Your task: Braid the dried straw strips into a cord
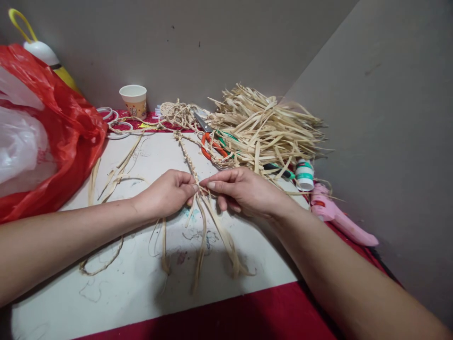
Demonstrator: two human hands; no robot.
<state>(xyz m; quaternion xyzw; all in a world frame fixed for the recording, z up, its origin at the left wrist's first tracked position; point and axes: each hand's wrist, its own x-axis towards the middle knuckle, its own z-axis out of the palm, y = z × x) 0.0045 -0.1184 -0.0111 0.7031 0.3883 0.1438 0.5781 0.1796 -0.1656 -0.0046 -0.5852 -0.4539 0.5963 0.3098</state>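
Note:
A narrow braid of dry straw (188, 160) runs from the back of the white board down to my fingers. My left hand (171, 191) pinches the braid's lower end between thumb and forefinger. Close against it, my right hand (240, 191) has thumb and forefinger pressed together on a straw strand at the same spot. Loose straw strands (221, 231) fan out below both hands toward the front of the board. What lies under the curled fingers is hidden.
A straw heap (265, 125) lies back right, with orange-handled scissors (214, 145) beside it. A white-and-green bottle (304, 174) and pink glue gun (339, 215) lie at right. A paper cup (134, 100) stands behind; a red plastic bag (76, 137) fills the left.

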